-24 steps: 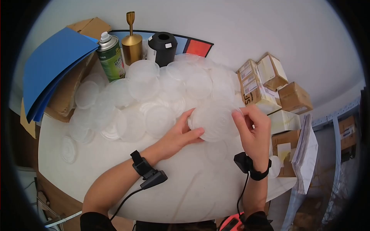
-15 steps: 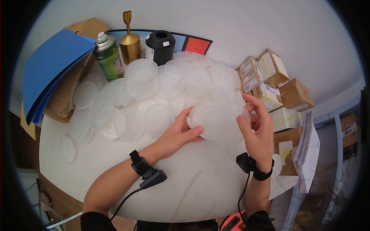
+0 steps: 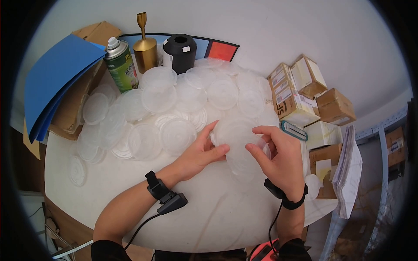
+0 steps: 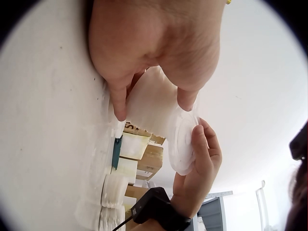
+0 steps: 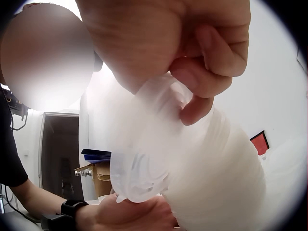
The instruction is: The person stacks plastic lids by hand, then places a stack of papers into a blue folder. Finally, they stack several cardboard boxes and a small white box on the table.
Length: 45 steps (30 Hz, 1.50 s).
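Several clear, frosted round plastic lids form a stack (image 4: pixel 153 103), which my left hand (image 3: pixel 201 153) grips between thumb and fingers above the table. My right hand (image 3: pixel 281 154) is at the right side of this stack. Its thumb and fingers pinch the edge of one lid (image 4: pixel 182 149) at the stack's near face, as the left wrist view shows. That lid hangs tilted, overlapping the stack in the right wrist view. A large spread of similar lids (image 3: pixel 177 135) lies heaped on the table beyond my hands.
A spray can (image 3: pixel 122 67), a gold candlestick-like holder (image 3: pixel 146 54) and a black cylinder (image 3: pixel 179 54) stand behind the heap. Blue folders (image 3: pixel 61 78) lean at the left. Cardboard boxes (image 3: pixel 289 98), a teal-edged item (image 3: pixel 294 130) and papers (image 3: pixel 347 174) are at the right.
My right hand shifted slightly right with fingers spread, then came back left over the stack and pinched a lid. The teal-edged item has come into view. The left hand has stayed in place.
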Each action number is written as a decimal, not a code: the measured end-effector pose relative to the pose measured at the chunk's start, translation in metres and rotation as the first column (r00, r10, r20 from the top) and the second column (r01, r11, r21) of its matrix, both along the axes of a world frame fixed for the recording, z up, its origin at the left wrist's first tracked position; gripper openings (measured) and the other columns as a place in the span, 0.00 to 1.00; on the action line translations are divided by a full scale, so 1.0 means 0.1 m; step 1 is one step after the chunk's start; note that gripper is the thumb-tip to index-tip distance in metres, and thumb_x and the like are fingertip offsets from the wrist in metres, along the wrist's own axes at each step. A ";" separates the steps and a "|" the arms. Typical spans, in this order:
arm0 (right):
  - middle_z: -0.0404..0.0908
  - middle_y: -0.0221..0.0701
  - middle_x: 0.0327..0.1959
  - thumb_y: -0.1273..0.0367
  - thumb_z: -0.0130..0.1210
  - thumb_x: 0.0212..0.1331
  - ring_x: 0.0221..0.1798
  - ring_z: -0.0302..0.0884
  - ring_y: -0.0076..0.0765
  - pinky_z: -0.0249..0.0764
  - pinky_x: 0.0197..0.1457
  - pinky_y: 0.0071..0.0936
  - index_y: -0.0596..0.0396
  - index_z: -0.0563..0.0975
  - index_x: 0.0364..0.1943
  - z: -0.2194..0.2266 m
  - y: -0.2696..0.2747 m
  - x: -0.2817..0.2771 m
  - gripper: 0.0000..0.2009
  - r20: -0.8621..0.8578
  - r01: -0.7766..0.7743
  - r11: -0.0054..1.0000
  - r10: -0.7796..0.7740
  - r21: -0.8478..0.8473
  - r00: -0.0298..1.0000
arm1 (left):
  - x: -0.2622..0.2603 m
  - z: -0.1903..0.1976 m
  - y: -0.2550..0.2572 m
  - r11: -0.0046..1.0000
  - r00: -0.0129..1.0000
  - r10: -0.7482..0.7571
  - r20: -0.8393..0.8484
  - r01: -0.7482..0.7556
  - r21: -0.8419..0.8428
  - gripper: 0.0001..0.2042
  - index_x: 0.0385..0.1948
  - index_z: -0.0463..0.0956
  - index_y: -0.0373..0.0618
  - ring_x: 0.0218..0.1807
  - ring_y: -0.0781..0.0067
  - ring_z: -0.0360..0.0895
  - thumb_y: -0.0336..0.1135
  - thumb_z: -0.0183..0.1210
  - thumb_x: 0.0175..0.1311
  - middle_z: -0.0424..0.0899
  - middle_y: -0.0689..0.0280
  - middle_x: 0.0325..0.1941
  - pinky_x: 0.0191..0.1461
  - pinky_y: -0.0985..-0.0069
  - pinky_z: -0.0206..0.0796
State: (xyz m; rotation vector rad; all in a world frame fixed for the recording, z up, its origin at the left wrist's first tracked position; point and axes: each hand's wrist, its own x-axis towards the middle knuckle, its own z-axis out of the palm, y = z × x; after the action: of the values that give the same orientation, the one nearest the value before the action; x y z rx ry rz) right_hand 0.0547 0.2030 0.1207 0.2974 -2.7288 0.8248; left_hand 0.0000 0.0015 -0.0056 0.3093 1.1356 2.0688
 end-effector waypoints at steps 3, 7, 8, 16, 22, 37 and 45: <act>0.79 0.28 0.24 0.70 0.73 0.56 0.19 0.65 0.22 0.62 0.23 0.22 0.56 0.82 0.46 0.04 0.04 0.00 0.15 -0.051 0.043 0.997 -0.046 -0.067 0.998 | 0.00 0.01 0.00 1.000 1.000 0.001 0.011 -0.001 0.024 0.43 0.82 0.38 0.47 0.70 0.67 0.71 0.40 0.62 0.75 0.68 0.58 0.73 0.72 0.63 0.68; 0.76 0.25 0.23 0.71 0.75 0.54 0.19 0.64 0.20 0.59 0.22 0.20 0.57 0.82 0.47 -0.16 0.01 -0.07 0.18 -0.237 0.052 0.967 -0.113 -0.249 0.965 | -0.01 0.01 0.01 0.992 1.000 -0.009 -0.003 0.010 0.129 0.45 0.82 0.39 0.48 0.73 0.65 0.69 0.33 0.63 0.71 0.66 0.58 0.75 0.75 0.62 0.64; 0.75 0.26 0.23 0.71 0.75 0.54 0.19 0.64 0.20 0.59 0.22 0.20 0.57 0.82 0.47 -0.19 -0.01 -0.08 0.18 -0.241 0.024 0.977 -0.076 -0.211 0.968 | -0.01 0.00 0.01 0.987 1.000 -0.015 -0.014 0.017 0.158 0.45 0.82 0.39 0.48 0.73 0.65 0.68 0.31 0.64 0.70 0.65 0.57 0.76 0.76 0.62 0.63; 0.79 0.32 0.28 0.70 0.75 0.54 0.18 0.67 0.27 0.65 0.23 0.26 0.58 0.81 0.48 -0.26 -0.08 -0.13 0.18 -0.295 0.003 1.000 -0.005 -0.004 0.956 | -0.01 -0.06 -0.03 0.974 0.998 -0.066 0.000 0.064 0.216 0.46 0.82 0.39 0.51 0.74 0.65 0.67 0.25 0.62 0.67 0.64 0.58 0.76 0.77 0.63 0.61; 0.78 0.31 0.29 0.71 0.73 0.55 0.25 0.74 0.33 0.70 0.27 0.28 0.57 0.80 0.49 -0.30 -0.10 -0.13 0.18 -0.375 -0.001 0.985 0.066 0.170 0.925 | 0.00 0.03 -0.03 0.994 0.999 -0.028 0.037 0.024 0.109 0.43 0.82 0.38 0.48 0.71 0.68 0.69 0.37 0.61 0.74 0.67 0.58 0.73 0.73 0.63 0.67; 0.84 0.37 0.39 0.76 0.63 0.62 0.32 0.80 0.41 0.76 0.36 0.31 0.61 0.81 0.47 -0.24 0.20 -0.05 0.10 -0.095 0.159 0.954 -0.189 -0.254 0.977 | -0.01 -0.03 0.02 0.998 0.999 -0.002 0.049 -0.001 0.067 0.35 0.80 0.45 0.45 0.74 0.63 0.70 0.41 0.55 0.79 0.66 0.58 0.76 0.74 0.58 0.69; 0.83 0.35 0.41 0.73 0.65 0.58 0.42 0.83 0.48 0.79 0.45 0.40 0.54 0.84 0.45 -0.48 0.48 0.06 0.11 0.312 -0.193 0.946 0.107 0.261 0.944 | -0.04 0.00 0.02 0.994 0.998 -0.013 0.065 0.005 0.112 0.32 0.79 0.47 0.46 0.76 0.61 0.67 0.39 0.52 0.79 0.63 0.60 0.78 0.75 0.55 0.67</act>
State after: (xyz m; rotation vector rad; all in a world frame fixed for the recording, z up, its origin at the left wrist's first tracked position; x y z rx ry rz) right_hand 0.0607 0.2510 0.0729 0.4856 -3.1450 0.5380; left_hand -0.0041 0.0035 -0.0060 0.2974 0.9797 2.1229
